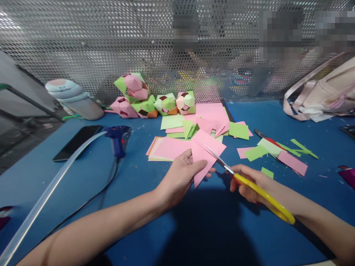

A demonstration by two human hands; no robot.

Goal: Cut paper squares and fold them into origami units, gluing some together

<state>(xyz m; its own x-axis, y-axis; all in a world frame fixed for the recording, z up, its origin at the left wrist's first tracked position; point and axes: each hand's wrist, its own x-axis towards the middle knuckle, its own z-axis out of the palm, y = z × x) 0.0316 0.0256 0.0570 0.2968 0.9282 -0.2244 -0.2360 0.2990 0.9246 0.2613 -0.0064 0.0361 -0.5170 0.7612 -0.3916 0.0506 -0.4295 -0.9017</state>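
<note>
Pink angular paper piece (200, 149), pinched in the left hand (180, 173) over the blue surface (138, 192), was overlapped by yellow-handled metal scissors (249, 183) gripped in the right hand (259, 178), cutting seemingly underway and likely needing a steady snip next.

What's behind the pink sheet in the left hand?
Fingertips of the left hand show past the right edge of the pink sheet. Beyond its top edge lie folded green paper and folded pink paper. The rest of those fingers and anything directly behind are covered.
</note>
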